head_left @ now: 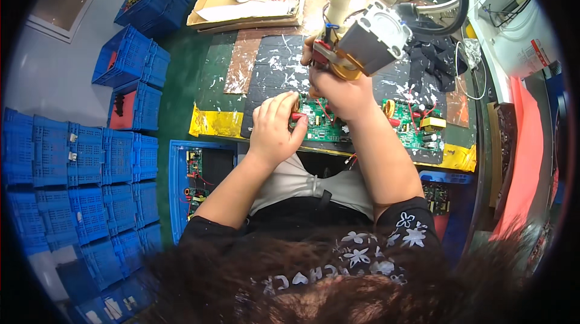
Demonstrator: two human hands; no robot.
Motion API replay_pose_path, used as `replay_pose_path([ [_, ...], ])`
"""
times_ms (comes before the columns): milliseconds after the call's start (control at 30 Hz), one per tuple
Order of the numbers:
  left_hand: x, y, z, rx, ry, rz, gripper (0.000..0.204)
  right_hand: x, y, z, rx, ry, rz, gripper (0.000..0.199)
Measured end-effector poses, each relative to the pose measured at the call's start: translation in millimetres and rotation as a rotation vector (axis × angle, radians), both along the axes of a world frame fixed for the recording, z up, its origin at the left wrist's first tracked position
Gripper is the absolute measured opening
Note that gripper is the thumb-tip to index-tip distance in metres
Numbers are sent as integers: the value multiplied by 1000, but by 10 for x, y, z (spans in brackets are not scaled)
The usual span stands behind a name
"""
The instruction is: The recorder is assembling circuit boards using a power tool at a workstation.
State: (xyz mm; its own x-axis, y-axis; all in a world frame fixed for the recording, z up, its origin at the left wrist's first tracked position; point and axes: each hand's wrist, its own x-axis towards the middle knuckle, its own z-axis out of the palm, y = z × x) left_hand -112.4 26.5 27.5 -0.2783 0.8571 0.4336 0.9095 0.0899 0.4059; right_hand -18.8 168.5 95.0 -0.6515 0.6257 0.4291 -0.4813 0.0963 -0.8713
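Note:
My right hand (340, 85) is closed around a hand-held dispensing gun (347, 61) with a grey boxy motor, an orange-brown bracket and a thick beige tube rising from it. It is above a green circuit board (318, 127) on the bench; my wrist covers part of that board, and the gun's tip is hidden. My left hand (275, 124) grips the board's left end, fingers bent over the edge beside a coil and thumb near a red part. A second green circuit board (411, 124), with a yellow block, a coil and red wires, lies to the right, partly behind my forearm.
A white-stained black mat (278, 64) covers the bench, edged with yellow tape (216, 123). A cardboard tray (248, 12) stands at the back left. Blue crates (84, 161) are stacked at left; another crate (176, 185) with boards is by my lap. Black cloth (432, 61) lies at right.

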Motion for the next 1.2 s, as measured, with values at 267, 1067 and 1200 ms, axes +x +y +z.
replay_pose_path([
  [267, -4, 9, 15, 55, 35, -19, 46, 27, 40, 49, 58, 22, -40, 28],
  [1067, -80, -72, 25, 185, -193, -63, 26, 91, -16, 23, -163, 144, 27, 27],
  [1200, -110, -99, -4, 230, -244, -109, 27, 99, -28, -28, -236, 179, 189, 30],
])
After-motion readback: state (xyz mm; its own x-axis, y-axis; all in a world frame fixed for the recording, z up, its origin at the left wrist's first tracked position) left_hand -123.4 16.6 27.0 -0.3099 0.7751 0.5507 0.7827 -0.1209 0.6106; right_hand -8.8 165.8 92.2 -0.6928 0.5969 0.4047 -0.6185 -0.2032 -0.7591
